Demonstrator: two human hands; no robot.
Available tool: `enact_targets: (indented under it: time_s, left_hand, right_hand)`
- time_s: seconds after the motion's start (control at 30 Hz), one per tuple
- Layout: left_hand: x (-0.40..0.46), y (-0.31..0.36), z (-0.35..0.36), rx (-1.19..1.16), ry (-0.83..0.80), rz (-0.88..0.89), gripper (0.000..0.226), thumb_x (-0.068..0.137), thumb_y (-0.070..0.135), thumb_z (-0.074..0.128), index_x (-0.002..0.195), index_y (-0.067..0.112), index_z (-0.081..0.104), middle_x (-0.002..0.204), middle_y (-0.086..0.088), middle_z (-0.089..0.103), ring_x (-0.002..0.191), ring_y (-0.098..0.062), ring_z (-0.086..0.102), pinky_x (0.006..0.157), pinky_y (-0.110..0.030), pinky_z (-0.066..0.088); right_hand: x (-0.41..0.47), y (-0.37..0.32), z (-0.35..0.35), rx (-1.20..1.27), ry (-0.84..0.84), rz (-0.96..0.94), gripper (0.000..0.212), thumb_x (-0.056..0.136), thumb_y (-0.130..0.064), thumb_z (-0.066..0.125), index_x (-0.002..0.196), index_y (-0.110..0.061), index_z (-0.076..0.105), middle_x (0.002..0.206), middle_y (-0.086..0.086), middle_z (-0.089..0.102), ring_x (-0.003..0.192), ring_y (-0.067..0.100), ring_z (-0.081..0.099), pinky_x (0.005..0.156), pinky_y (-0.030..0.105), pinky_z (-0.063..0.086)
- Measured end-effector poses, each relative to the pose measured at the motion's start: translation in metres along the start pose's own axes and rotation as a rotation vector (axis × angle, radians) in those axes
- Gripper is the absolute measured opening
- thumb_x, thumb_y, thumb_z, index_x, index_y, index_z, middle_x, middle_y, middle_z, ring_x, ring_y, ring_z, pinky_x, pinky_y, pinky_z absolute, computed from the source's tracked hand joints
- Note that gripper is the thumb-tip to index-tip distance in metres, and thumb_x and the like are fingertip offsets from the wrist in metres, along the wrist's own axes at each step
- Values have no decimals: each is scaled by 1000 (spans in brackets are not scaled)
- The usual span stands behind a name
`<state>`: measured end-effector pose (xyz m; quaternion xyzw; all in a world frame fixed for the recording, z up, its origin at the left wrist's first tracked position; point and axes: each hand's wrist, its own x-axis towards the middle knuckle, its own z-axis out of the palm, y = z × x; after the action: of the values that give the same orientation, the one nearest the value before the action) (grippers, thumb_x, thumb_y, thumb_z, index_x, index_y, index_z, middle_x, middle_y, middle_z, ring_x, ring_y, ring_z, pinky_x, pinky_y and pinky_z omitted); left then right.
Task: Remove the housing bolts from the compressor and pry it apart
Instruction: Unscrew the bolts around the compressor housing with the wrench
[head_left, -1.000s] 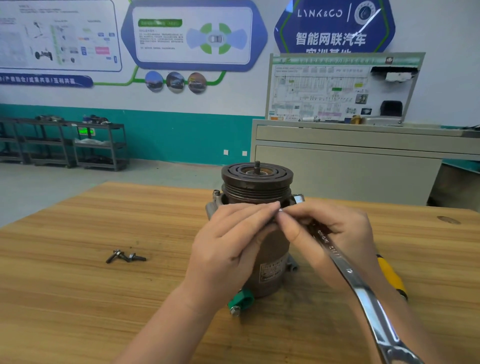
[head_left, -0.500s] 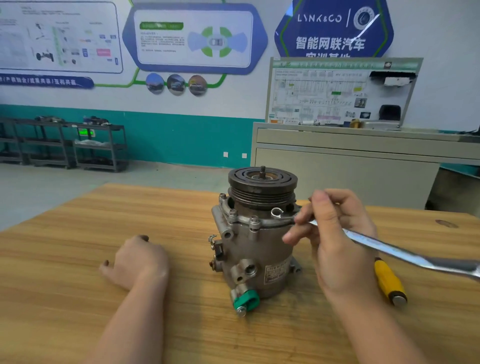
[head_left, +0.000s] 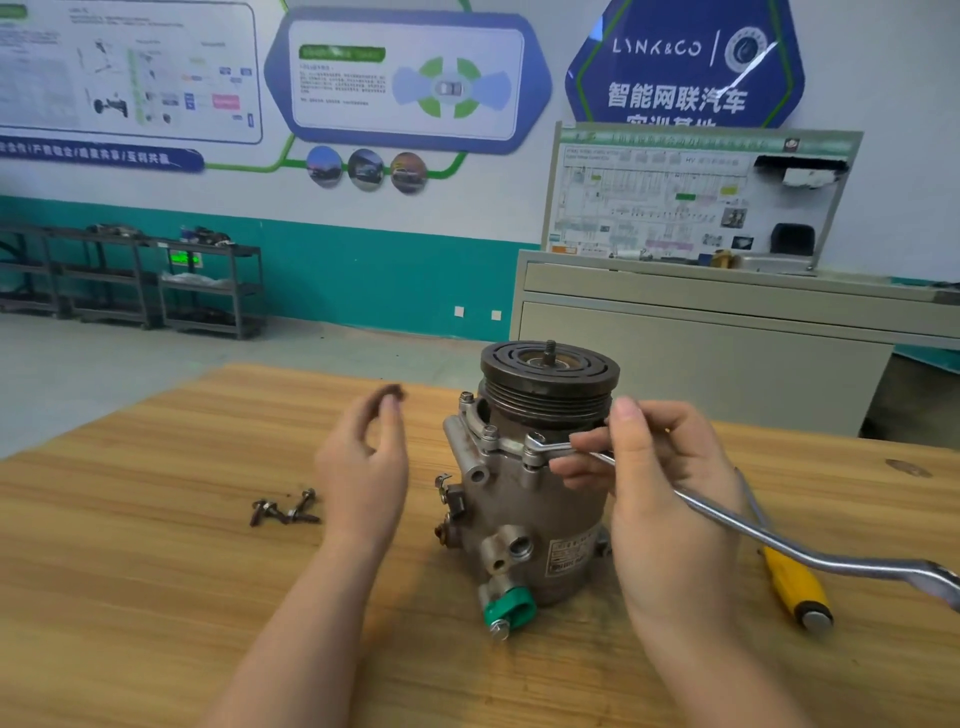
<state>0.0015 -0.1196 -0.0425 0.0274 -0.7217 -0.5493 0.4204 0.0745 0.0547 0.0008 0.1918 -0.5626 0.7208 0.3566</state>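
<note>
The grey metal compressor (head_left: 524, 499) stands upright on the wooden table (head_left: 130, 571), its dark grooved pulley (head_left: 549, 371) on top. Bolts sit in the flange below the pulley. My right hand (head_left: 654, 478) grips a silver ring wrench (head_left: 779, 540) near its head, and the wrench ring sits over a flange bolt (head_left: 535, 444) at the front right. My left hand (head_left: 363, 457) hovers in the air just left of the compressor, fingers loosely curved, holding nothing. Several removed bolts (head_left: 285, 509) lie on the table to the left.
A yellow-handled screwdriver (head_left: 792, 587) lies on the table right of the compressor, partly under the wrench. A green cap (head_left: 509, 610) covers a port at the compressor's base. Behind the table stand a grey cabinet (head_left: 701, 332) and dark metal racks (head_left: 130, 280).
My left hand put a bolt down on the table at the left, then rose back toward the compressor. My right hand swung the wrench onto a front-right flange bolt.
</note>
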Motion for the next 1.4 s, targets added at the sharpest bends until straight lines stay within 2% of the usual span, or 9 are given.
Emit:
enact_targets:
  time_s: [0.17, 0.3, 0.4, 0.53, 0.67, 0.83, 1.1, 1.27, 1.4]
  left_hand:
    - [-14, 22, 14, -438, -485, -265, 61, 83, 63, 47, 133, 28, 53, 127, 7, 62, 119, -9, 56, 92, -25, 46]
    - [-21, 27, 16, -502, -380, -244, 29, 99, 40, 45, 117, 26, 63, 103, 11, 71, 98, -2, 64, 66, -7, 48]
    - [-40, 34, 25, -429, -250, -179, 31, 100, 48, 34, 109, 31, 59, 98, 9, 68, 94, -3, 63, 80, -23, 52]
    - [-71, 42, 27, -174, -87, 30, 60, 87, 72, 22, 123, 30, 46, 110, 19, 50, 105, 10, 42, 91, -17, 36]
    - [-91, 45, 21, 152, -178, 174, 113, 63, 82, 46, 149, 14, 19, 125, 8, 30, 120, -8, 29, 103, -24, 29]
    - [-91, 50, 24, 182, -181, 87, 121, 62, 76, 53, 153, 11, 7, 153, -6, 19, 144, -25, 17, 115, -34, 17]
    - [-70, 30, 7, -375, -358, -2, 107, 51, 66, 75, 137, 61, 10, 142, 36, 30, 129, 17, 32, 100, -4, 29]
    - [-59, 23, 8, -393, -468, -39, 95, 46, 56, 82, 122, 66, 27, 115, 50, 47, 111, 25, 43, 78, 6, 36]
    - [-63, 27, 11, -452, -458, -60, 97, 46, 52, 85, 123, 65, 28, 115, 46, 50, 110, 21, 48, 77, 4, 39]
  right_hand:
    - [-7, -12, 21, -341, -21, -202, 22, 90, -43, 57, 77, -25, 59, 65, -6, 67, 60, 7, 68, 53, 19, 53]
    - [-16, -17, 36, -456, 66, -258, 24, 91, -45, 50, 75, -29, 57, 64, -11, 63, 64, 5, 65, 53, 13, 48]
    - [-21, -15, 39, -413, 330, -108, 28, 95, -41, 46, 73, -27, 57, 67, -7, 66, 61, 9, 64, 55, 28, 52]
    - [-12, -18, 25, -220, 611, 77, 17, 100, -29, 47, 88, -20, 57, 64, -15, 69, 61, 3, 66, 57, 16, 50]
    - [1, -21, 2, 151, 749, 196, 8, 99, -19, 52, 105, -14, 53, 53, -4, 67, 62, 9, 69, 62, 20, 54]
    - [32, -12, -16, 179, 597, 330, 16, 103, -15, 41, 91, -13, 50, 39, -5, 52, 49, 14, 67, 48, 22, 54]
    - [83, 6, -31, 145, 59, 895, 33, 100, -17, 50, 67, -9, 46, 45, -2, 48, 27, 2, 33, 26, 13, 21]
    - [73, -29, -47, 505, 85, 640, 28, 102, -18, 40, 76, -10, 49, 63, 11, 67, 50, 16, 64, 47, 19, 52]
    - [32, -37, -52, 97, 55, 133, 17, 103, -11, 35, 89, -11, 45, 76, 14, 70, 62, 24, 69, 59, 27, 58]
